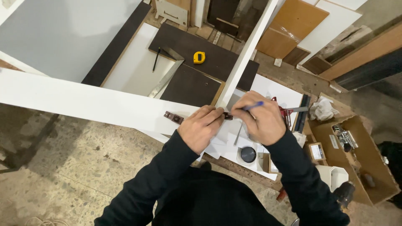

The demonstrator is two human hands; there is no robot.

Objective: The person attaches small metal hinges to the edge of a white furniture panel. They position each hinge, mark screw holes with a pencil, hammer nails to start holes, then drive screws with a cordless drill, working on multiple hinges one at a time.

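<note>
White board [83, 102] lies across the bench [289, 75]; our left hand [201, 127] presses a brown hinge plate [173, 118] flat on it, and our right hand [261, 119] pinches a blue pen [253, 106]. We judge steady pressure and an upright pen tip give clean marks.

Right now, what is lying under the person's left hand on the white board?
A small dark brown hinge-like fitting lies on the white board, sticking out beside the left hand. Its remaining part is covered by that hand, so its shape there cannot be seen.
</note>
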